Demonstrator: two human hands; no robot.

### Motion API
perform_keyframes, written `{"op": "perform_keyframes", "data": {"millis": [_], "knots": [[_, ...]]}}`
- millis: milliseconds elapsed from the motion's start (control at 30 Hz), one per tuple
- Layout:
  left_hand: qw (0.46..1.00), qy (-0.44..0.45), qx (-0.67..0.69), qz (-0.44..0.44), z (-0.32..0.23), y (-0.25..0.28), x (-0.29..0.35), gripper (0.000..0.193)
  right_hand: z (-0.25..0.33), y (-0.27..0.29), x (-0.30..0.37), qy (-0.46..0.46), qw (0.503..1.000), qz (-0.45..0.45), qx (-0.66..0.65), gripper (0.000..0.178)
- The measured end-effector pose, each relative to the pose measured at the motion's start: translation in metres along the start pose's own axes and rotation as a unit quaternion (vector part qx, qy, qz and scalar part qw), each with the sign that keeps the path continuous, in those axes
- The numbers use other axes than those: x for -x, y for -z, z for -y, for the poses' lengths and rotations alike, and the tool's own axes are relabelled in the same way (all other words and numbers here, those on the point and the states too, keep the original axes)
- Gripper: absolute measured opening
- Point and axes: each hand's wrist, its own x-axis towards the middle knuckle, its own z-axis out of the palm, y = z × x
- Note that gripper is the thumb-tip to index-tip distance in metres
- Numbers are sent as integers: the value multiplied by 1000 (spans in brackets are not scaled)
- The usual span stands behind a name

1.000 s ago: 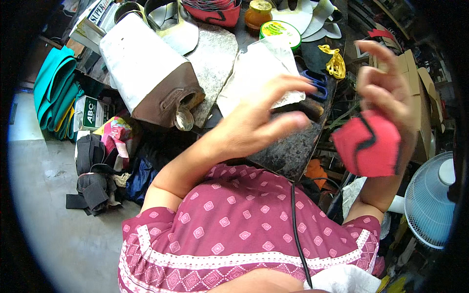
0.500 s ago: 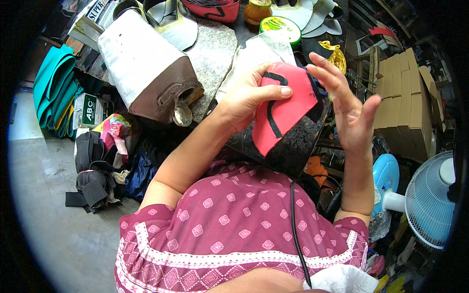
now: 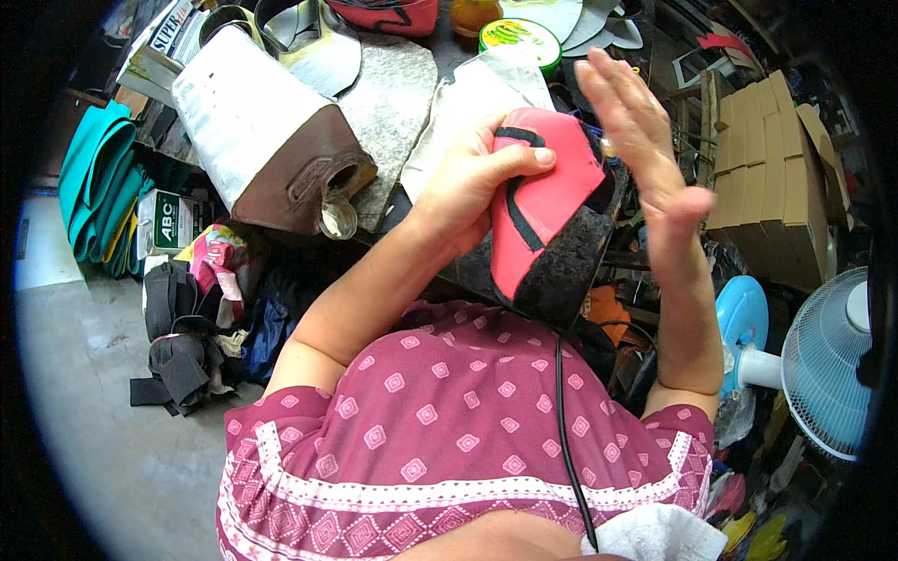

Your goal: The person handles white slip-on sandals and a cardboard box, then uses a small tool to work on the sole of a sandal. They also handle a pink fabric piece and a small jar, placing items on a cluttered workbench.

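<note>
Pinched between the thumb and fingers of my left hand (image 3: 482, 173) is a red shoe upper piece (image 3: 531, 210) with a curved black strip on its face. It hangs tilted over a dark, rough-topped block (image 3: 571, 252) at the table's near edge. To the right of the piece, my right hand (image 3: 645, 140) is raised with fingers stretched out and thumb apart, slightly blurred, holding nothing. A gap shows between that hand and the piece.
A can with a brown lower half (image 3: 290, 178) lies left, a spoon-like metal piece (image 3: 338, 217) at its mouth. Behind are a green-rimmed round tub (image 3: 520, 43) and grey cut pieces (image 3: 323, 56). Cardboard (image 3: 767, 178) and a fan (image 3: 823, 365) stand right. A black cable (image 3: 564, 421) runs down my front.
My right hand has lifted a little, its fingers now pointing further up and away. The red piece stays in my left hand, slightly turned. The whole view has shifted slightly.
</note>
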Motion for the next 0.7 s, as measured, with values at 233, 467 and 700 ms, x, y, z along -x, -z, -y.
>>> {"op": "perform_keyframes", "data": {"millis": [233, 467, 700], "knots": [[1000, -13, 14, -8, 0, -3, 6, 36, -4, -1, 6, 108, 894, -40, 433, 97], [1000, -10, 0, -6, -2, 4, 6, 38, -11, 13, 7, 71, 955, -66, 279, 100], [1000, -11, 17, -8, -4, 5, 9, 40, -10, 3, 0, 88, 935, -22, 344, 111]]}}
